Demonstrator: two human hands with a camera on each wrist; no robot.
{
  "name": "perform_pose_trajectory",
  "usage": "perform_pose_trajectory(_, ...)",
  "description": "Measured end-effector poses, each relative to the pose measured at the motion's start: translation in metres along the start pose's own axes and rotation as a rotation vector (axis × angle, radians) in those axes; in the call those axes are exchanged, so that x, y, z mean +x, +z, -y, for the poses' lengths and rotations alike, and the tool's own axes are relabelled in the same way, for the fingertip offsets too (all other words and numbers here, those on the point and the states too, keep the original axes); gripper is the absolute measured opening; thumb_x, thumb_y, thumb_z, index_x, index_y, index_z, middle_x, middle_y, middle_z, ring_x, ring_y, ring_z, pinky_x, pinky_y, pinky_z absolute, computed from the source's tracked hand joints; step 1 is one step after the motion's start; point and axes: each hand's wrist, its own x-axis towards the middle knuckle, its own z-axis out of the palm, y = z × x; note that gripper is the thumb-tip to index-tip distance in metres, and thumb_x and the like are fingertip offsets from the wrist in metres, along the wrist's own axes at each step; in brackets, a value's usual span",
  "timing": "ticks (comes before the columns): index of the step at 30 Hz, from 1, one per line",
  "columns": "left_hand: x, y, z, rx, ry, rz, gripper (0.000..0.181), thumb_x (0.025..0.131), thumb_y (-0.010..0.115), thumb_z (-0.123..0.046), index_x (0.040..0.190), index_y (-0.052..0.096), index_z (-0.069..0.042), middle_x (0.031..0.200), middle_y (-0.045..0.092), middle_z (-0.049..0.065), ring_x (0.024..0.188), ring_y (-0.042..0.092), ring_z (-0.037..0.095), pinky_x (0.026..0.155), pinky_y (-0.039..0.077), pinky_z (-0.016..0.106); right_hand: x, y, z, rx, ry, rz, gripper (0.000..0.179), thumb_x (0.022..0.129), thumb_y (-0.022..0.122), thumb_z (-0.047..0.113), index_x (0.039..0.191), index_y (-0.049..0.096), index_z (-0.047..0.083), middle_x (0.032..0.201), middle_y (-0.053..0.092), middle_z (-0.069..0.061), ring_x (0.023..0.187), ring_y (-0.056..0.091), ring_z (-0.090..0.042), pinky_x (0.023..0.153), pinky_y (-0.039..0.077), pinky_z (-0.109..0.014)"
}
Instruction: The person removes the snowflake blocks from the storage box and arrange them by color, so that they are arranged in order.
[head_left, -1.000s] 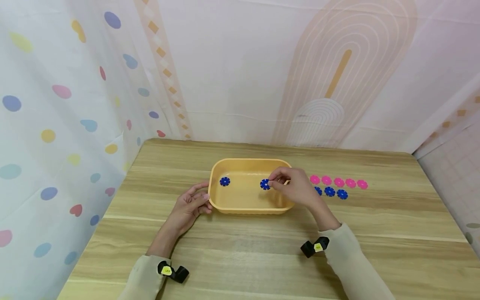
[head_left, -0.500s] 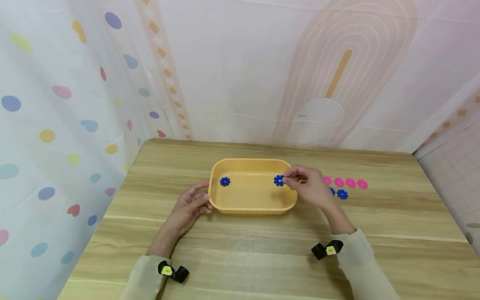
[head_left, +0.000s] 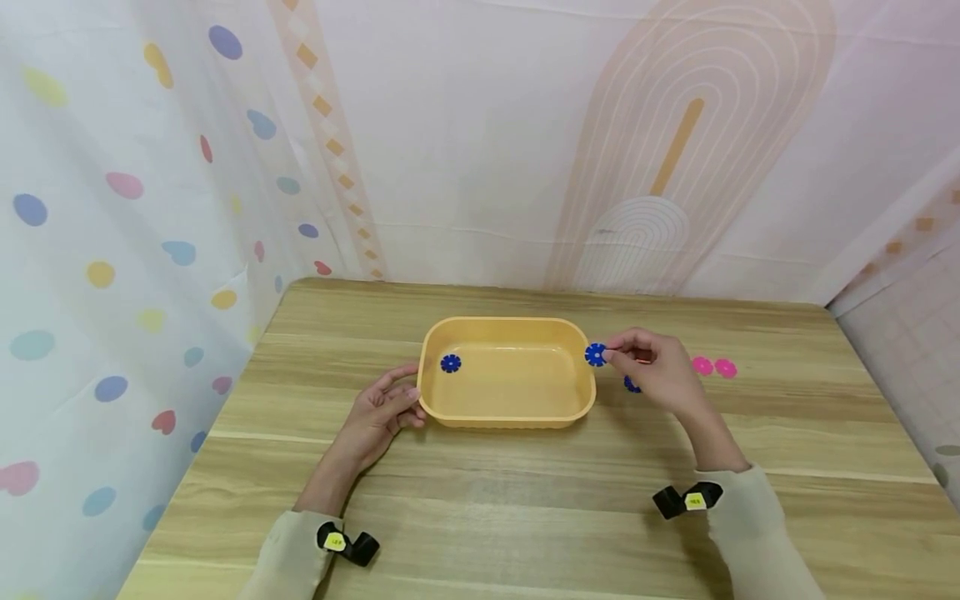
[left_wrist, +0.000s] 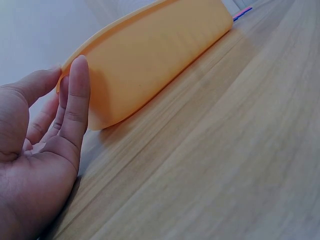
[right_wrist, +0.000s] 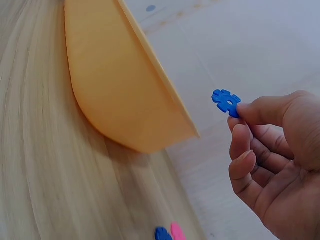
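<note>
A yellow plastic basin (head_left: 506, 396) stands on the wooden table, with one blue snowflake disc (head_left: 451, 363) lying inside toward its left end. My left hand (head_left: 378, 417) holds the basin's left end, thumb at the rim and fingers against the outer wall (left_wrist: 145, 65). Between thumb and index finger, my right hand (head_left: 656, 371) pinches another blue notched snowflake disc (head_left: 596, 355). That disc is up at the height of the basin's right rim, just outside it. In the right wrist view the pinched disc (right_wrist: 227, 102) shows its centre hole; the other fingers curl loosely.
On the table right of the basin lie pink discs (head_left: 725, 368) and a blue disc (head_left: 632, 384), partly hidden behind my right hand. A patterned curtain (head_left: 480, 150) hangs behind the table (head_left: 480, 500).
My right hand has moved right with the blue disc, from over the basin to outside its right rim, covering more of the discs on the table. The left hand and basin stay put.
</note>
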Motion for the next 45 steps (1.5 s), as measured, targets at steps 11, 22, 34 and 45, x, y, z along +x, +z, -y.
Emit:
perform_pose_trajectory(11, 0.001, -0.003, 0.001, 0.006, 0.018, 0.019, 0.045, 0.104, 0.059, -0.008, 0.146, 0.043, -0.008, 0.097, 0.071, 0.0, 0.08, 0.071, 0.01, 0.072, 0.065, 0.021, -0.006, -0.023, -0.02, 0.028, 0.042, -0.02, 0.026, 0.099, 0.069, 0.027, 0.112, 0.071, 0.005, 0.088, 0.072, -0.002, 0.071, 0.062, -0.015, 0.057, 0.057, -0.026)
perform_pose_trajectory(22, 0.0, -0.003, 0.0, 0.011, 0.012, 0.013, 0.049, 0.104, 0.06, -0.009, 0.148, 0.04, -0.005, 0.097, 0.071, 0.001, 0.079, 0.071, 0.01, 0.072, 0.065, 0.021, -0.017, -0.045, -0.045, 0.024, 0.111, -0.048, 0.033, 0.102, 0.065, 0.031, 0.118, 0.068, 0.003, 0.088, 0.069, 0.007, 0.069, 0.058, -0.015, 0.056, 0.055, -0.027)
perform_pose_trajectory(34, -0.001, -0.003, 0.0, 0.0, 0.009, 0.011, 0.046, 0.104, 0.058, -0.007, 0.148, 0.041, -0.006, 0.095, 0.071, 0.001, 0.078, 0.071, 0.01, 0.071, 0.065, 0.021, -0.028, -0.067, -0.072, 0.02, 0.183, -0.09, 0.038, 0.101, 0.066, 0.037, 0.12, 0.065, 0.003, 0.086, 0.065, 0.014, 0.075, 0.059, -0.009, 0.06, 0.058, -0.025)
perform_pose_trajectory(45, 0.0, -0.003, 0.0, 0.0, 0.0, 0.004, 0.052, 0.103, 0.061, -0.009, 0.149, 0.039, -0.003, 0.095, 0.071, 0.001, 0.078, 0.07, 0.01, 0.071, 0.065, 0.021, -0.039, -0.084, -0.097, 0.01, 0.27, -0.105, 0.043, 0.103, 0.062, 0.038, 0.122, 0.061, -0.001, 0.084, 0.064, 0.017, 0.072, 0.059, -0.005, 0.058, 0.056, -0.023)
